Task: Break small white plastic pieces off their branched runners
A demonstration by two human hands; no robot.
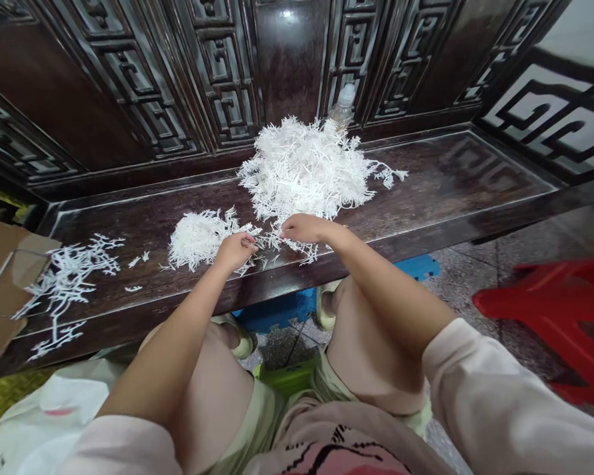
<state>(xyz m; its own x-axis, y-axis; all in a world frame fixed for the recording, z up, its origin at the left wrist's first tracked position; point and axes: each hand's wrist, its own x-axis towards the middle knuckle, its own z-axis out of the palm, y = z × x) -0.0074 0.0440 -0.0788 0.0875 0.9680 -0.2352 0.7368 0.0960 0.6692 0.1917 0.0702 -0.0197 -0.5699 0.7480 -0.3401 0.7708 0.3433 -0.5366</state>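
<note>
My left hand (pixel 236 252) is closed in a pinch at the right side of a small heap of white pieces (pixel 193 241), with a white branching piece (pixel 250 229) at its fingertips. A short gap to the right, my right hand (pixel 304 229) has its fingers pressed together on thin white branching pieces at the front foot of a large white heap (pixel 307 168). What exactly lies between the right fingers is partly hidden. Loose white bits (pixel 268 243) are scattered on the wood between both hands.
The dark wooden bench (pixel 440 178) has a carved back. A capped clear bottle (pixel 345 104) stands behind the large heap. White branched stems (pixel 76 274) lie at the left beside a cardboard box (pixel 4 284). A red stool (pixel 549 297) stands right, a white bag (pixel 54 409) lower left.
</note>
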